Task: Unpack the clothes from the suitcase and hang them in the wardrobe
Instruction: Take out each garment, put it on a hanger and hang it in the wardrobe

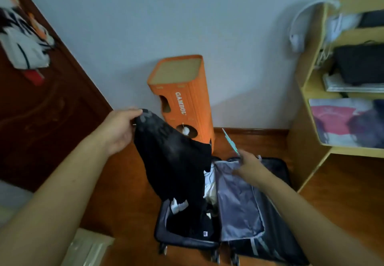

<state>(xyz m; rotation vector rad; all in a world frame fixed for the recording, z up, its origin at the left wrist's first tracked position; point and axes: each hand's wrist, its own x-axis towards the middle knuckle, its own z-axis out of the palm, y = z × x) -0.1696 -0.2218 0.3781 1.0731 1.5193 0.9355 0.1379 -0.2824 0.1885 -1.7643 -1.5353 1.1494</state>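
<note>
A pale wall meets a reddish wooden floor, where an open dark fabric suitcase [239, 213] lies flat beside a tall orange cardboard box [187, 99] and a light wooden shelf unit [311, 91]. The left hand [118, 128] clenches one end of a black garment [174, 161], lifted so its lower end trails into the suitcase's packed half. The right hand [250, 167] appears to pinch a thin teal hanger [230, 142], though blur hides the fingers. My worry: the trailing hem could drag other clothes out, and a one-corner hold may let the garment slip while threading the hanger.
</note>
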